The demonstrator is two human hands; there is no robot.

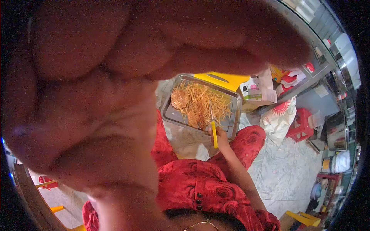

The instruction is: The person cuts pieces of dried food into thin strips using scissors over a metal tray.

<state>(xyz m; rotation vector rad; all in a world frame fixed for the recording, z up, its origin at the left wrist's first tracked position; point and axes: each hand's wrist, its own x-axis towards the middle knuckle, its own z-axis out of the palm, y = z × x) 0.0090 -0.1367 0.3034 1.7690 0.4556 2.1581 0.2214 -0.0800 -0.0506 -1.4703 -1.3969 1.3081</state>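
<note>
My left hand (88, 115) is raised right in front of the camera, its palm towards the lens, and covers most of the left and top of the view. Its fingers lie bent side by side along the top, with nothing seen in them. Low in front of me, my right hand (220, 138) grips scissors (214, 134) by their yellow handles. The blades point away from me, over a metal tray (181, 116). A tangled heap of thin, dry, golden-brown strands (202, 101) lies in the tray, with a rounder clump at its left side.
Behind the tray is a yellow stool or panel (223, 80). A white bag with a red print (278, 115) and a red plastic stool (301, 125) stand on the marbled floor (283, 165) to the right. Shelves with containers line the right edge.
</note>
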